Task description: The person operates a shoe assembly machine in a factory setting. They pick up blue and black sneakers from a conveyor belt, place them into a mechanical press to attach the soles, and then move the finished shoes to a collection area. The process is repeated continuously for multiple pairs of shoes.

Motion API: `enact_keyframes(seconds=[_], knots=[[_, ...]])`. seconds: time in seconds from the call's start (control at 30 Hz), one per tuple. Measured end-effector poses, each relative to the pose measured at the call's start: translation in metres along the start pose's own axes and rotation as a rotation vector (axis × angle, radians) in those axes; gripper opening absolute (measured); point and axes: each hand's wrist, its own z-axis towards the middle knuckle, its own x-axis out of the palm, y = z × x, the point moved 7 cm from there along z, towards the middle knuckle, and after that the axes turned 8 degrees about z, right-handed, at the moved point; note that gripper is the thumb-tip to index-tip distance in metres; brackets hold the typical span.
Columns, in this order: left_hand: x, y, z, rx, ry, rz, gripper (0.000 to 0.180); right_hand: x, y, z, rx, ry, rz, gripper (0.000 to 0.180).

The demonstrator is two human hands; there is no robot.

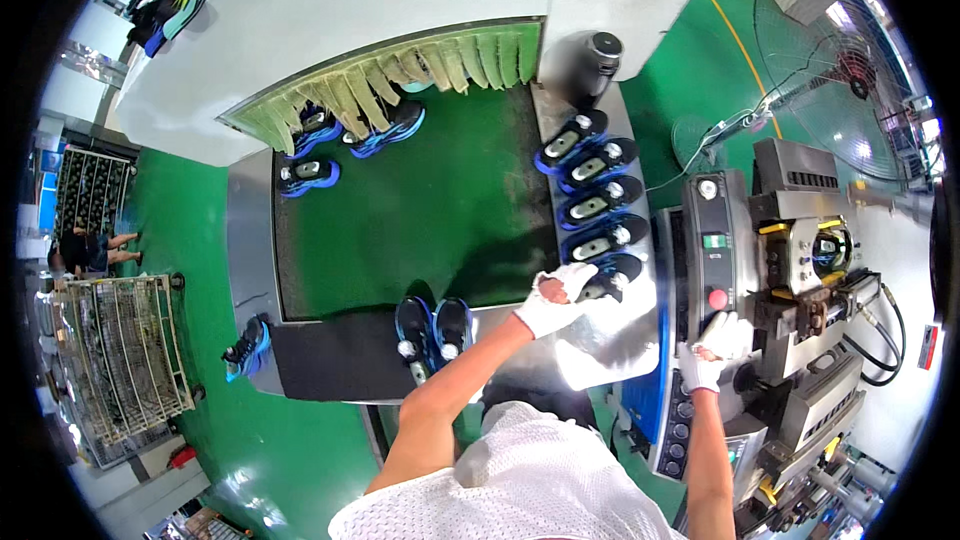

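My left hand [555,302], in a white glove with bare skin showing, is at the nearest shoe [612,278] of a row on the metal ledge. Its fingers and thumb close about the near end of that black and blue shoe. Further up the row lie several like shoes [590,202] on their sides, each with a pale metal-looking piece in its opening. My right hand [715,345], gloved too, rests by the control panel [712,240] of a machine, just below a red button [717,298]. Its fingers look loosely spread, with nothing seen in them.
A green conveyor belt [420,210] runs under a fringed curtain [400,70], carrying several shoes. Two shoes [433,330] stand on the near dark ledge. A dark flask [600,60] stands behind the row. The pressing machine [800,270] holds a shoe. Wire racks [120,360] stand left.
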Motion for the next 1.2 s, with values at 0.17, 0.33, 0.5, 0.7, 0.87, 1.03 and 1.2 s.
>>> enact_keyframes(seconds=[0.17, 0.33, 0.5, 0.7, 0.87, 1.03, 1.2], knots=[[-0.155, 0.196, -0.051, -0.257, -0.588, 0.218, 0.036, -0.028, -0.010, -0.037, 0.031, -0.122, 0.330, 0.103], [-0.336, 0.391, -0.133, -0.823, -0.904, 0.692, 0.074, 0.010, -0.022, -0.124, 0.189, 0.005, 0.192, 0.093], [-0.366, 0.489, -0.153, -0.878, -0.784, 0.487, 0.053, 0.034, 0.002, -0.160, 0.464, 0.375, 0.281, 0.081], [-0.345, 0.463, -0.172, -0.797, -0.760, 0.441, 0.039, -0.005, 0.089, -0.141, 0.467, 0.474, 0.556, 0.083], [-0.285, 0.385, -0.176, -0.501, -0.594, 0.422, 0.024, -0.031, 0.186, -0.136, 0.150, 0.493, 0.727, 0.078], [-0.174, 0.148, -0.128, -0.133, -0.264, 0.088, 0.029, -0.066, 0.304, -0.144, -0.325, 0.446, 0.884, 0.093], [-0.131, -0.060, -0.096, 0.259, -0.077, 0.007, 0.026, -0.060, 0.262, -0.142, -0.099, 0.038, 1.288, 0.066]])
